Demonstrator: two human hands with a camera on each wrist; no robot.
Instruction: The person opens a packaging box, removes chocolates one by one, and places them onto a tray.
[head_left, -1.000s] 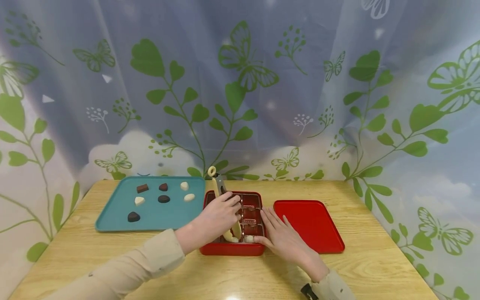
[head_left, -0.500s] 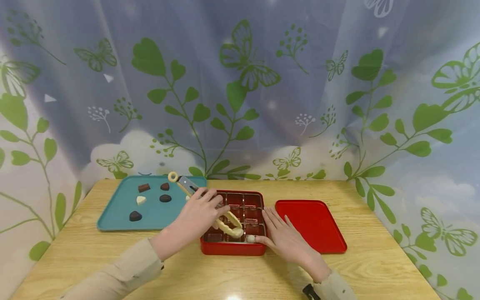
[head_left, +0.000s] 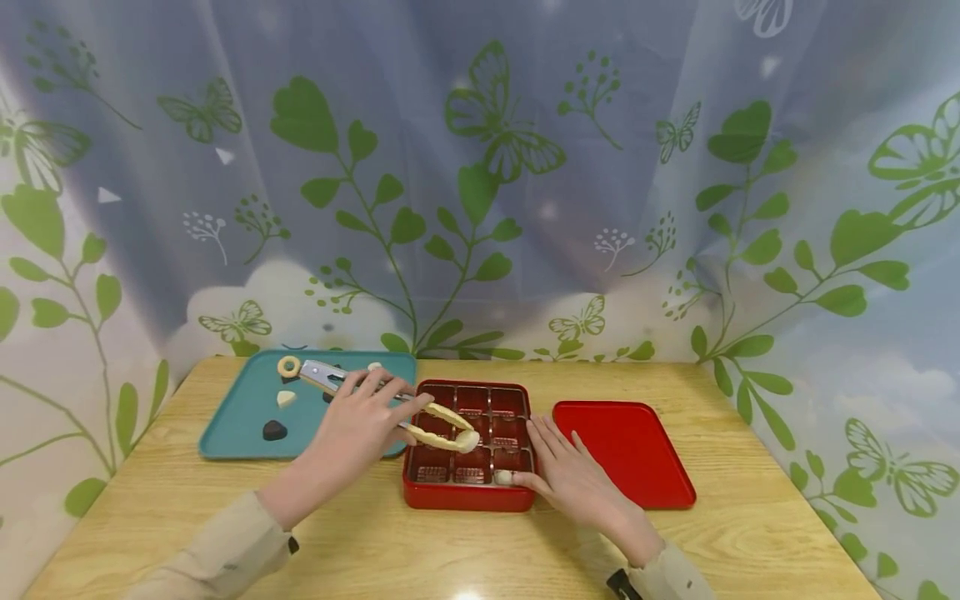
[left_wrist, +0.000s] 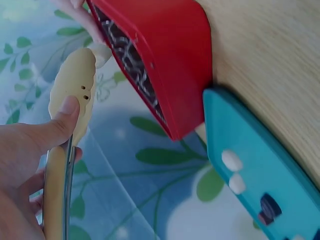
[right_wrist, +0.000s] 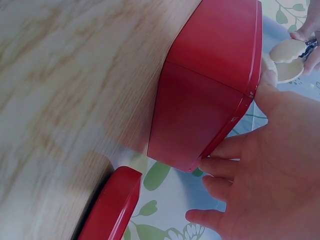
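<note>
My left hand (head_left: pixel 358 423) grips a pair of kitchen tongs (head_left: pixel 322 374) with cream scalloped tips. They lie slanted, handle end over the tray and tips over the middle of the box. A small white chocolate (head_left: pixel 468 442) sits between the tips, above the compartments. The red box (head_left: pixel 468 498) holds a clear brown divider insert. My right hand (head_left: pixel 576 483) rests against the box's right side with fingers extended, its thumb over the front right corner. A whitish piece (head_left: pixel 503 477) shows at that thumb's tip, in the front right compartment.
A teal tray (head_left: pixel 225 442) on the left carries dark chocolates (head_left: pixel 274 430) and white ones (head_left: pixel 287 398), partly hidden by the left hand and tongs. Right of the box lies a flat red lid (head_left: pixel 626 458). A patterned curtain (head_left: pixel 525 250) hangs behind the table.
My left hand has moved left, and the tongs have swung from steep to a leftward slant. Their tips have risen from the box's front toward its middle, with the white chocolate between them. The right hand stays.
</note>
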